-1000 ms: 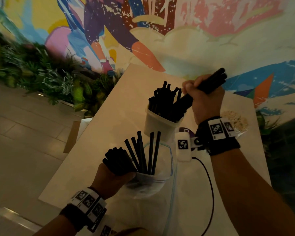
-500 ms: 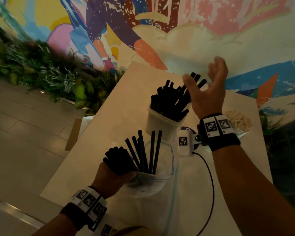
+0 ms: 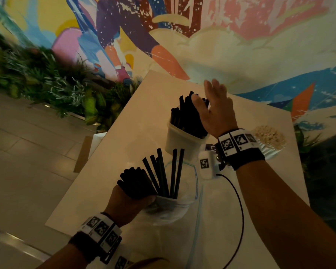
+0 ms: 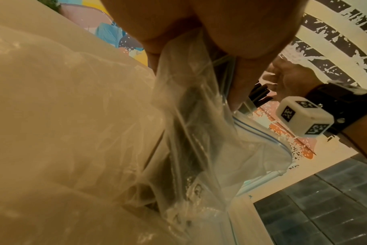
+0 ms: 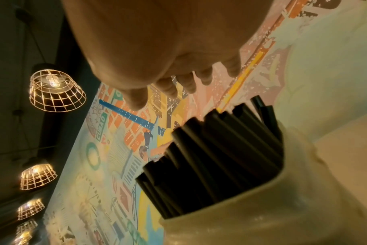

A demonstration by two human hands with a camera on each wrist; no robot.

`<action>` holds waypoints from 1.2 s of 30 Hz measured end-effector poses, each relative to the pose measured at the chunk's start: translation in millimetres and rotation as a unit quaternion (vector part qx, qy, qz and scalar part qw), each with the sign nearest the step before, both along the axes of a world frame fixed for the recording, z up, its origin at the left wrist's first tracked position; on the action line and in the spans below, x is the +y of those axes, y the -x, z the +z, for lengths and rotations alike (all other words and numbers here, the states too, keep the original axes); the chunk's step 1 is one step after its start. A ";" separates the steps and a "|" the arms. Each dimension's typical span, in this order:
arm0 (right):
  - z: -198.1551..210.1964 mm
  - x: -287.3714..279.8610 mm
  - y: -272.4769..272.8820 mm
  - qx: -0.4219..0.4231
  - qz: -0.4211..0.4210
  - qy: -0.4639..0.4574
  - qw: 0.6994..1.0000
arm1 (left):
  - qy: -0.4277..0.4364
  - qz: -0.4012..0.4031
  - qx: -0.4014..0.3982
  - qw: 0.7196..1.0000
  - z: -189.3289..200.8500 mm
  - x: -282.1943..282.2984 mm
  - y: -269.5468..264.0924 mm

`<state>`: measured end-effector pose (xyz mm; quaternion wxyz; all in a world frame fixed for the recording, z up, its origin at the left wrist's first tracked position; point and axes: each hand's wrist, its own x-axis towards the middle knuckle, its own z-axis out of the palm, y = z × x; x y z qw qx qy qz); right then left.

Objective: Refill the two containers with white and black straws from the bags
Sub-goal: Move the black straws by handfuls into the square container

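A white container (image 3: 179,141) stands mid-table, packed with black straws (image 3: 184,113) that lean to the right. My right hand (image 3: 214,111) hovers flat and open over them, palm against the leaning straws, fingers straight. The right wrist view shows the same straws (image 5: 216,152) fanning out of the container (image 5: 283,207) below my spread fingers (image 5: 184,82). Nearer to me, my left hand (image 3: 128,202) grips a clear zip bag (image 3: 173,206) together with a bundle of black straws (image 3: 138,183); several more stand loose in the bag. No white straws are visible.
A clear bag of pale material (image 3: 269,137) lies at the table's right edge. A black cable (image 3: 239,210) runs from my right wrist across the table (image 3: 124,152). Plants (image 3: 47,84) and a tiled floor lie to the left, a painted wall behind.
My right hand dropped its bundle of black straws into the white container, opened, and now lies flat against the straw tops. The left hand and bag stayed still.
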<state>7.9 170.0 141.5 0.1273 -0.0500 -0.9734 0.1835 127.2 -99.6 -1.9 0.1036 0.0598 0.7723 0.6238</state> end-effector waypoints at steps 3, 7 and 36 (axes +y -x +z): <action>-12.9 -7.6 1.8 -0.085 0.010 -0.047 0.995 | -0.008 0.004 -0.002 1.000 -4.5 -0.1 1.2; -28.8 -6.1 7.1 -0.122 0.018 -0.103 0.987 | 0.005 0.004 0.006 1.000 -5.9 -0.7 1.2; -78.6 -53.2 -105.4 -0.254 -0.003 0.431 0.866 | 0.044 -0.025 0.016 0.999 -3.1 6.8 -0.5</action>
